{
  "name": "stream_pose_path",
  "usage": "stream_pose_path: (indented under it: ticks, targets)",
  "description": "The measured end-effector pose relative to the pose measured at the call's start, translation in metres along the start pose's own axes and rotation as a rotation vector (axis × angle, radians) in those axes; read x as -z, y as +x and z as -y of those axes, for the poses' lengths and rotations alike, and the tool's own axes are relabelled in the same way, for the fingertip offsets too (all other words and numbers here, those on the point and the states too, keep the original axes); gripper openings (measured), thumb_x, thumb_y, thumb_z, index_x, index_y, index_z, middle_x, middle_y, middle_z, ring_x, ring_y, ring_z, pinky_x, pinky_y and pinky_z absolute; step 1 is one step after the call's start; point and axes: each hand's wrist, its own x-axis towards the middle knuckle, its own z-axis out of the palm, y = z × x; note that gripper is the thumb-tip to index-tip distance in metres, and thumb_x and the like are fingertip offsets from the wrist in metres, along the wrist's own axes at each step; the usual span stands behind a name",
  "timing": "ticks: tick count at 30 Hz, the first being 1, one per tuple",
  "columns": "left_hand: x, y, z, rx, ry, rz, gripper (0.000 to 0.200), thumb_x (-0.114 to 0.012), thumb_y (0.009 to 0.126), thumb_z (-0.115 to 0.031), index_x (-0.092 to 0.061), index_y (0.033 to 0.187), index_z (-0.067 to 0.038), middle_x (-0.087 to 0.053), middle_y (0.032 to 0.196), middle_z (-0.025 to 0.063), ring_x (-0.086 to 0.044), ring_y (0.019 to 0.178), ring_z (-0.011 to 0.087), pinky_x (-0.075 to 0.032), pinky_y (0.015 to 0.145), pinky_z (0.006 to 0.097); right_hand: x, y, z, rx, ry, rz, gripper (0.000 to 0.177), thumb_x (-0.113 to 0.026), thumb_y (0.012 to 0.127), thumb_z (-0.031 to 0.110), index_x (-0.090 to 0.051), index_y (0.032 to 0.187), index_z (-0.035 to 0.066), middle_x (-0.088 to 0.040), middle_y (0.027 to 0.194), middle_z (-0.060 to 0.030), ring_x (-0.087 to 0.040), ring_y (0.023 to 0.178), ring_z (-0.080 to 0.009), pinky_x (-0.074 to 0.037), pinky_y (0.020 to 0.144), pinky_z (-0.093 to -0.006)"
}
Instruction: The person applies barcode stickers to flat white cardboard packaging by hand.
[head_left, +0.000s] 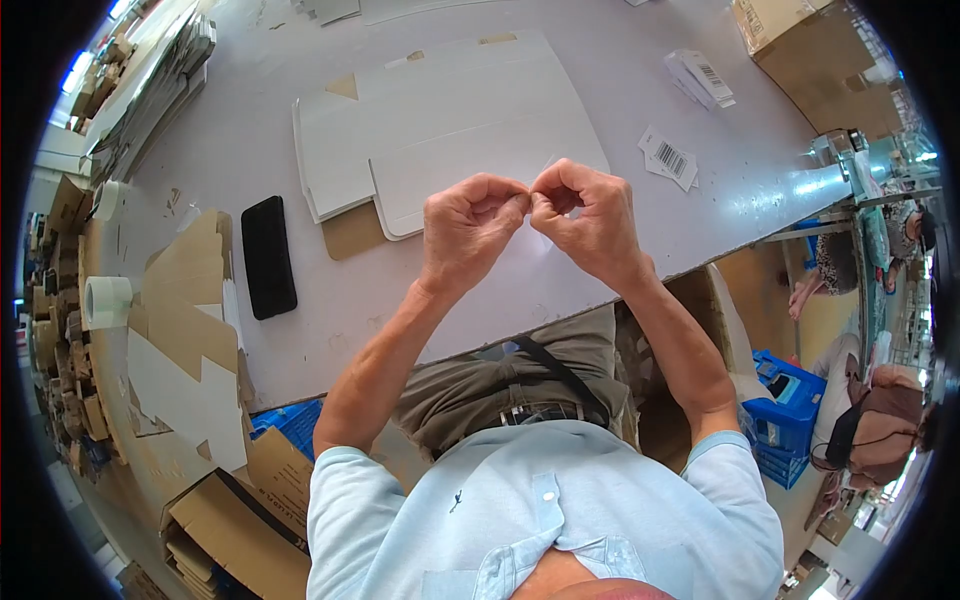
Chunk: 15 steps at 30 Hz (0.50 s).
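My left hand (470, 228) and my right hand (594, 218) meet fingertip to fingertip above the near edge of the white cardboard. Both are closed in a pinch. A faint, clear glint shows by the fingertips, but what they hold is too small to make out. Under and beyond them lie flat white carton blanks (470, 110), stacked with a brown underside showing at the lower left. To the right of my hands, white barcode labels (668, 158) lie loose on the table, with a thicker stack of labels (702, 80) behind them.
A black phone (268, 257) lies left on the pale table (360, 310). Tape rolls (106, 302) and cut cardboard (190, 290) sit farther left. A brown carton (820, 60) stands at the back right. Blue crates (785, 410) and another person (880, 425) are off to the right.
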Motion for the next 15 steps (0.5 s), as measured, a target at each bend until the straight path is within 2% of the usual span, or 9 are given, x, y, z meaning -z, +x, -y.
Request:
stream_pose_path:
  ticks: [5, 8, 15]
  targets:
    - [0.004, 0.002, 0.000, 0.038, 0.058, 0.040, 0.010, -0.066, 0.093, 0.006, -0.071, 0.101, 0.005, -0.073, 0.093, 0.0063, -0.068, 0.085, 0.0084, -0.055, 0.074, 0.0210, 0.004, 0.002, 0.002, 0.096, -0.104, 0.050, 0.005, -0.071, 0.082, 0.004, -0.067, 0.084, 0.000, -0.068, 0.073, -0.0073, -0.067, 0.065, -0.0147, -0.056, 0.062, -0.0290]
    - [0.000, 0.001, 0.002, -0.018, 0.068, 0.053, 0.009, -0.065, 0.092, 0.007, -0.070, 0.098, 0.004, -0.072, 0.092, 0.0045, -0.066, 0.085, 0.0070, -0.054, 0.073, 0.0204, 0.006, 0.000, 0.002, 0.062, -0.095, 0.105, 0.004, -0.068, 0.083, 0.001, -0.068, 0.087, 0.000, -0.069, 0.075, -0.0071, -0.066, 0.069, -0.0110, -0.055, 0.065, -0.0275]
    - [-0.001, 0.002, 0.002, 0.080, 0.031, 0.064, 0.012, -0.060, 0.089, 0.008, -0.069, 0.097, 0.003, -0.070, 0.091, 0.0030, -0.065, 0.084, 0.0064, -0.054, 0.074, 0.0207, 0.003, -0.003, -0.008, -0.163, 0.110, 0.128, 0.003, -0.065, 0.084, 0.000, -0.067, 0.085, -0.001, -0.067, 0.072, -0.0021, -0.063, 0.066, -0.0066, -0.053, 0.060, -0.0245]
